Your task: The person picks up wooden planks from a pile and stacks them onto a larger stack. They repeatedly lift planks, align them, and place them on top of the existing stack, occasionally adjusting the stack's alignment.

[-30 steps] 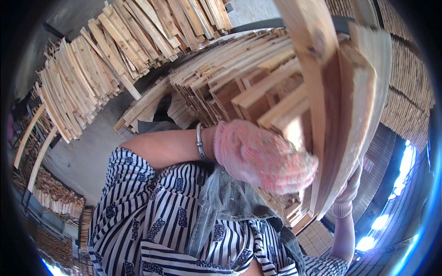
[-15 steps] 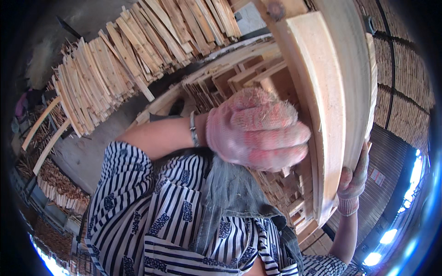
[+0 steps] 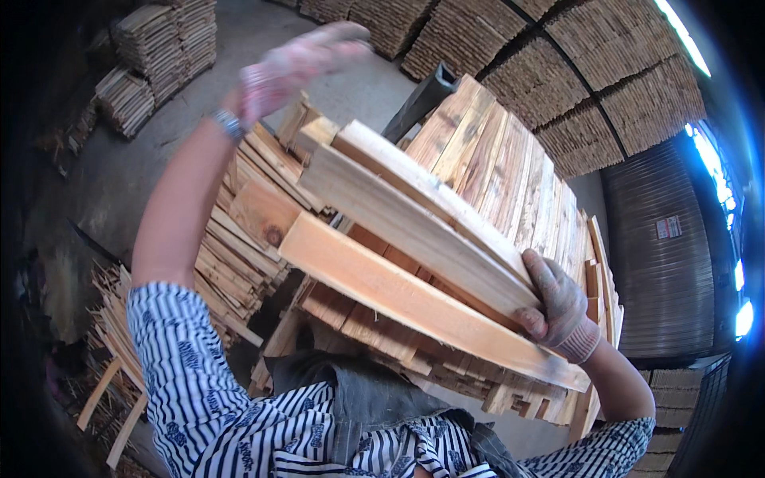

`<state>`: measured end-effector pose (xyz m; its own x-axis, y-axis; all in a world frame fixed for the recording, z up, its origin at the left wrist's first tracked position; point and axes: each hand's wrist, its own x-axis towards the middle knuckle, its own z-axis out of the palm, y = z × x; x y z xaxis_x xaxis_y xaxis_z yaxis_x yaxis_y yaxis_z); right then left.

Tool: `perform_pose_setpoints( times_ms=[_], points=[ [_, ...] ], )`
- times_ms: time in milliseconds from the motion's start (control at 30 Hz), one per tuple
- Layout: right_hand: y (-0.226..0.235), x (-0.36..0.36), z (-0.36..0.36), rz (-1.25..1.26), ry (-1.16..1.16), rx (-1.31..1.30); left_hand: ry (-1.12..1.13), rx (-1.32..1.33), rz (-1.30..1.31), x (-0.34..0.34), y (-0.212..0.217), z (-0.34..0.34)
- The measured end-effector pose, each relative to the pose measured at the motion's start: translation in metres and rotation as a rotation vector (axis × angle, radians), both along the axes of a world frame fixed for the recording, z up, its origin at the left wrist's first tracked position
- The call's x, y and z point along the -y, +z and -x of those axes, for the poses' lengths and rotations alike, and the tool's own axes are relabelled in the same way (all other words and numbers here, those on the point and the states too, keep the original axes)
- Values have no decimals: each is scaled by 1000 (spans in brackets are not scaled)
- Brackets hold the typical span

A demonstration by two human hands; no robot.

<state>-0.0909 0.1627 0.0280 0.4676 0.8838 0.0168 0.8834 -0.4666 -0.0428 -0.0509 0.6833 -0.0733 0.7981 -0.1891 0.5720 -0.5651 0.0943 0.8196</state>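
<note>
My left hand [image 3: 307,68], in a pinkish work glove, is raised at the upper left, away from the boards. It is blurred by motion, but its fingers look stretched out and nothing shows in them. My right hand [image 3: 562,307], gloved too, is closed around the right end of a pale greyish board [image 3: 414,235], thumb on the near side and fingers over the far edge. Another pale board [image 3: 434,191] lies right behind that one. Closer to me, a yellowish board [image 3: 422,307] slants down to the right, its right end below my right hand.
Beneath and behind the boards is a stack of planks [image 3: 502,167]. A dark square post [image 3: 426,99] rises at its far side. Loose wood strips [image 3: 231,275] are heaped on the left. Bundled wood stacks [image 3: 454,36] stand farther back, near a dark corrugated wall [image 3: 661,263].
My left hand has swung from in front of my chest up to the far left. The view has turned, and the boards now lie slanted across the middle. My right hand stays at their end.
</note>
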Motion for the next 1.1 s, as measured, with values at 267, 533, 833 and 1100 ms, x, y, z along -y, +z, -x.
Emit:
perform_pose_setpoints(
  times_ms=[267,533,833,1100],
  points=[
    [-2,-4,-8,10,15,4,287,-282,-565,113,1,-104],
    [-12,2,-3,102,51,78,433,-83,-343,115,-19,-139],
    [1,-12,-2,202,32,89,635,48,-204,114,-42,-137],
    [5,-29,-2,145,-4,-64,716,47,180,116,-25,-134]
  ],
)
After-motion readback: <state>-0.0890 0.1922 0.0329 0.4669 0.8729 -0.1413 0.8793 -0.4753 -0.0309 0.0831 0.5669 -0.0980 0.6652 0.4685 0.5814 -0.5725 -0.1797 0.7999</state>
